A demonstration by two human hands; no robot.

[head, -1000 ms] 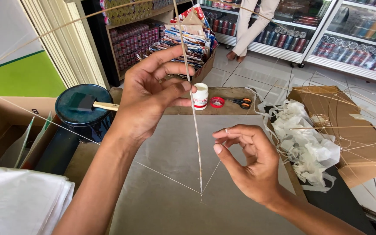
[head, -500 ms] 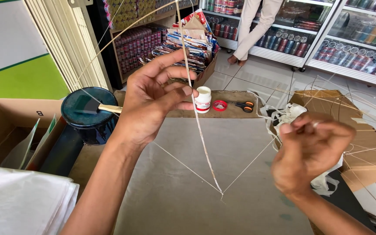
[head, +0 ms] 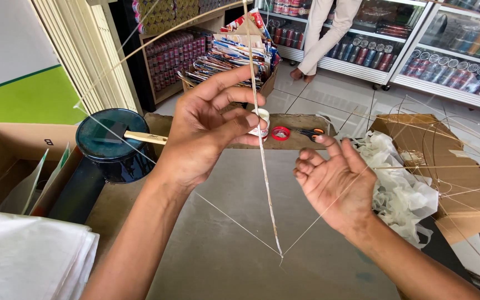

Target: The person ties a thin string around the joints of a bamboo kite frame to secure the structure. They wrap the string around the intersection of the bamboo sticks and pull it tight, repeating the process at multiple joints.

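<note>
Pinching a thin bamboo kite spar (head: 262,155), the left hand (head: 206,128) is holding it upright; string (head: 318,219) is running across the released, open-palmed right hand (head: 334,178). Beyond the fingers: glue pot (head: 261,123), scissors (head: 306,133).

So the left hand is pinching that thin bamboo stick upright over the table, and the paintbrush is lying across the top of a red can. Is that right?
Not quite: the can is dark teal, not red, as the head view shows. The rest holds: the left hand pinches the thin bamboo stick upright over the table, and the paintbrush lies across the can's top.
</note>
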